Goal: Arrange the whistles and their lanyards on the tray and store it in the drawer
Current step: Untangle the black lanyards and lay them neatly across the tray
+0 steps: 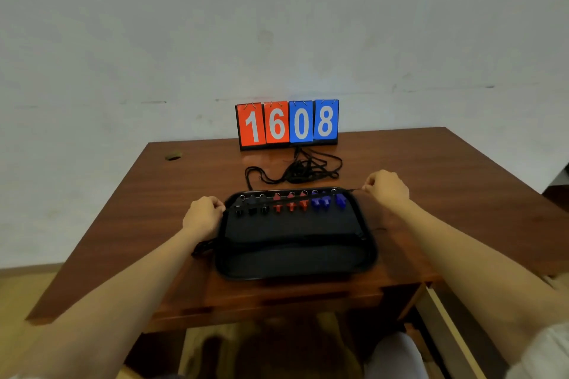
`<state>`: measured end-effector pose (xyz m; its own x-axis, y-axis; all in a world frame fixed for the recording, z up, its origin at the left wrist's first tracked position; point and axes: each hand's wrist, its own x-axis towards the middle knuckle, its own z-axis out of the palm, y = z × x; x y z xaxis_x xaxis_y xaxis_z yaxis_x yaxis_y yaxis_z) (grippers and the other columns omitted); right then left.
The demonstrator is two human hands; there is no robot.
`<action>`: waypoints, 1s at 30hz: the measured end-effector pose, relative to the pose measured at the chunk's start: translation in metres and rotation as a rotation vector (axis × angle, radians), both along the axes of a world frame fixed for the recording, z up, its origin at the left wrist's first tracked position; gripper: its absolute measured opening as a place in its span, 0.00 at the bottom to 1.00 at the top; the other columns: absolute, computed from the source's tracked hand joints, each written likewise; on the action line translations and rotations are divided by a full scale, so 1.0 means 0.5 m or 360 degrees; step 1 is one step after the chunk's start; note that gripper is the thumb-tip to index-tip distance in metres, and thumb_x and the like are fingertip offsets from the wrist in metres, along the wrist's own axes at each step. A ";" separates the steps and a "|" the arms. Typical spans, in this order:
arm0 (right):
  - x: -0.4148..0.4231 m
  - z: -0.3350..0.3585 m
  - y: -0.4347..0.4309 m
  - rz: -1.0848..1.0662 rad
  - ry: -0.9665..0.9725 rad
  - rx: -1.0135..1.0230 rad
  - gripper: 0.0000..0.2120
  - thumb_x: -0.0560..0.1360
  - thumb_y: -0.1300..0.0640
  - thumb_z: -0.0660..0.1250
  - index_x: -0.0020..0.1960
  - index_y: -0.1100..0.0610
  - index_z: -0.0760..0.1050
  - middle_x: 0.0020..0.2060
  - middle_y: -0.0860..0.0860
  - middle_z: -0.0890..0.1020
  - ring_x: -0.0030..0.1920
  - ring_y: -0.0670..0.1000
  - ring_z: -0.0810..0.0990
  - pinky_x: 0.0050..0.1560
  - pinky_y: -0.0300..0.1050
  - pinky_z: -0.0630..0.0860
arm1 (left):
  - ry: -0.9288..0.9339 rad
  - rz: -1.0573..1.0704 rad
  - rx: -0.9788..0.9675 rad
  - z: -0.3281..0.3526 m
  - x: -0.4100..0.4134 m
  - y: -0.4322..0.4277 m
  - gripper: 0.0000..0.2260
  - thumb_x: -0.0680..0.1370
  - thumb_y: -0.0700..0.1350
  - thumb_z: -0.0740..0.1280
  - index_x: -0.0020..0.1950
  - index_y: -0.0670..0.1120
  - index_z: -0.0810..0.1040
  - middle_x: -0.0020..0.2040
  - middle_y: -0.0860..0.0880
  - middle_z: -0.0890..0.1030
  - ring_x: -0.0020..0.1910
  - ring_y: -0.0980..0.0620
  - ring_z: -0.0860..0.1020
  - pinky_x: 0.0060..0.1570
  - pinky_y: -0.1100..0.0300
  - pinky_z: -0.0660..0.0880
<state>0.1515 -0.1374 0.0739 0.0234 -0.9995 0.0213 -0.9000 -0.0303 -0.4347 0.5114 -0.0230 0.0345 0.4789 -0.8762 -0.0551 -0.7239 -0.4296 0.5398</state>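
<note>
Both arms reached forward at frame centre: the left hand (202, 215) and right hand (387, 188) each pinched an end of a thin black lanyard (292, 200) stretched across nine black, red and blue plastic whistles (291, 205) on the black rectangular tray (295, 258). Tangled black cords (295, 171) and a flip scoreboard (288, 124) lay beyond, on the brown wooden desk (123, 209).

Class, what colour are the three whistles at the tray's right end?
Blue whistles, head view.

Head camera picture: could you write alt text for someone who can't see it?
Two bare hands, left hand and right hand, stretch a black lanyard across a row of black, red and blue whistles on a black tray. More lanyards lie tangled behind, before a scoreboard reading 1608.
</note>
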 end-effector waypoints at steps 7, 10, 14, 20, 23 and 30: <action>-0.017 -0.045 0.040 -0.0029 0.0018 0.0174 0.07 0.76 0.58 0.64 0.47 0.56 0.82 0.46 0.56 0.84 0.47 0.59 0.81 0.44 0.48 0.77 | 0.0028 0.0007 -0.0030 -0.028 -0.013 0.036 0.06 0.79 0.44 0.63 0.45 0.45 0.77 0.43 0.45 0.82 0.41 0.44 0.79 0.41 0.52 0.77; -0.024 -0.053 0.053 -0.0070 0.0001 0.0250 0.06 0.73 0.59 0.66 0.43 0.55 0.81 0.44 0.55 0.84 0.44 0.58 0.82 0.43 0.47 0.79 | 0.0032 -0.0005 -0.0014 -0.037 -0.018 0.049 0.07 0.79 0.44 0.64 0.41 0.46 0.77 0.39 0.44 0.81 0.34 0.46 0.77 0.37 0.54 0.75; -0.033 -0.064 0.062 -0.0005 0.0026 0.0317 0.06 0.74 0.60 0.66 0.41 0.55 0.80 0.43 0.54 0.83 0.44 0.57 0.82 0.40 0.46 0.78 | -0.0009 0.0006 0.0048 -0.054 -0.025 0.059 0.08 0.79 0.44 0.63 0.40 0.49 0.77 0.41 0.48 0.81 0.45 0.43 0.79 0.51 0.52 0.74; -0.046 -0.072 0.071 0.0022 0.0085 0.0334 0.04 0.74 0.59 0.67 0.42 0.54 0.80 0.42 0.53 0.82 0.44 0.56 0.80 0.40 0.46 0.76 | -0.0201 0.0017 0.0111 -0.068 -0.037 0.062 0.09 0.79 0.44 0.62 0.42 0.51 0.80 0.51 0.47 0.81 0.57 0.43 0.75 0.58 0.49 0.65; -0.051 -0.076 0.074 0.0030 0.0117 0.0316 0.06 0.75 0.59 0.66 0.46 0.56 0.82 0.42 0.54 0.81 0.44 0.57 0.80 0.40 0.46 0.75 | -0.0313 0.0009 0.0165 -0.068 -0.041 0.059 0.08 0.78 0.45 0.63 0.44 0.53 0.81 0.60 0.44 0.76 0.64 0.41 0.70 0.60 0.47 0.63; -0.051 -0.088 0.080 0.0067 0.0131 0.0316 0.06 0.74 0.59 0.67 0.46 0.55 0.82 0.45 0.54 0.83 0.46 0.56 0.81 0.45 0.47 0.78 | -0.0441 0.0023 0.0237 -0.066 -0.056 0.067 0.08 0.78 0.48 0.62 0.50 0.53 0.81 0.62 0.45 0.72 0.65 0.40 0.63 0.63 0.47 0.58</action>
<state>0.1257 -0.0972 0.0301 0.0590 -0.9820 -0.1797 -0.9325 0.0101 -0.3610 0.4836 0.0105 0.0015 0.5059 -0.8613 -0.0479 -0.8280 -0.5004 0.2530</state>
